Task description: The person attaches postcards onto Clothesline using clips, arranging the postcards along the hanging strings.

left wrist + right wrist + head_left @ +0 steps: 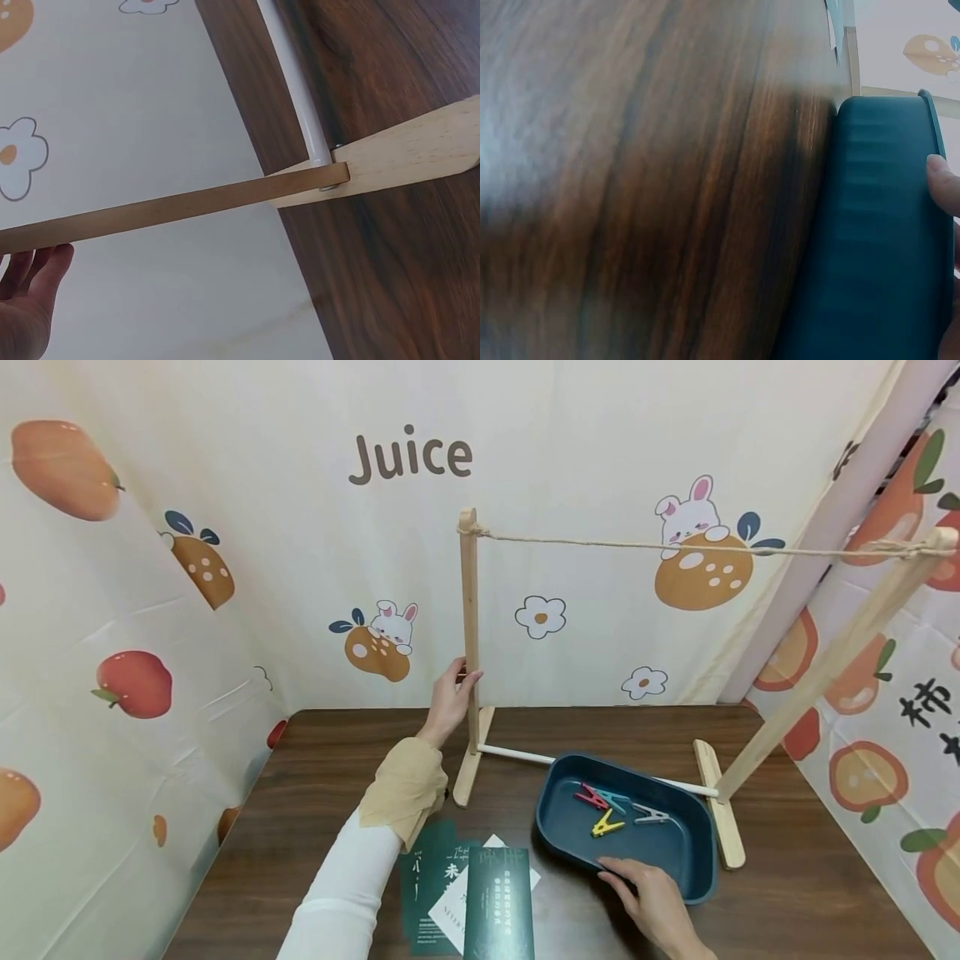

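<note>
In the head view, my left hand [448, 697] holds the left upright post [469, 602] of a wooden rack, partway up, with the thumb across its front. The left wrist view shows this hand [30, 304] against the post's edge [172, 208]. My right hand [651, 902] grips the near rim of a dark blue tray [551, 802]. The right wrist view has the thumb [939, 172] on the tray's outer side wall [877, 217]. Inside the tray lie a red clothespin [593, 796], a teal one, a yellow clothespin [606, 824] and a grey clothespin [651, 814].
A cord [630, 545] runs between the post tops. The tray stands close to the rack's white bottom bar [517, 754]; the right foot [722, 814] is beside it. Green and white printed cards [498, 902] overlap at the table's front. A printed curtain [300, 527] hangs behind.
</note>
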`<state>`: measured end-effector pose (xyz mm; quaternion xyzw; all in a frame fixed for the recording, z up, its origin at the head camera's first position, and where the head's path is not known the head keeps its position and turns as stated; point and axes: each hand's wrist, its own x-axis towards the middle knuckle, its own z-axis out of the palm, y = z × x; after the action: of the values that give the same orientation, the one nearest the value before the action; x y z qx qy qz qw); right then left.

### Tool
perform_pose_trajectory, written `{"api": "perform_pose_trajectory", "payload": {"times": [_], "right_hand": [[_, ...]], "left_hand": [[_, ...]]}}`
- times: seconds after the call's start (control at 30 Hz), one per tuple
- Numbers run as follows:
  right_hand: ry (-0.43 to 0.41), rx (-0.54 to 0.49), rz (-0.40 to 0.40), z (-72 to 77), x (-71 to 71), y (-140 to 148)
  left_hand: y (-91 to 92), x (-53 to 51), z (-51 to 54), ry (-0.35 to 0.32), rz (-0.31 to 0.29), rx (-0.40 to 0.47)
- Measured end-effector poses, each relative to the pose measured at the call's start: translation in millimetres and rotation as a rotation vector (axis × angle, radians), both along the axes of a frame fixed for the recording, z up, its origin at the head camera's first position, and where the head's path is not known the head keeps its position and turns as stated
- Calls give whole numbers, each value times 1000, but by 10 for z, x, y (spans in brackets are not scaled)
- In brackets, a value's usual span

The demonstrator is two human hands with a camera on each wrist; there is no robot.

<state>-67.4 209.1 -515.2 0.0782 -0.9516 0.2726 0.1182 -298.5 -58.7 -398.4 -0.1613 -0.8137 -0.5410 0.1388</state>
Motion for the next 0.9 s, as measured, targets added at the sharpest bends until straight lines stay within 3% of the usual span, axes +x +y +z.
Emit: {"api": "perform_pose_trajectory", "payload": {"times": [0.4,0.9], "right_hand": [[129,-12,110,-40,-22,27],[123,-20,198,-71,-101,26]], "left_hand": [[-199,64,7,-2,26,-24],[-401,133,-13,11,58,-36]]}}
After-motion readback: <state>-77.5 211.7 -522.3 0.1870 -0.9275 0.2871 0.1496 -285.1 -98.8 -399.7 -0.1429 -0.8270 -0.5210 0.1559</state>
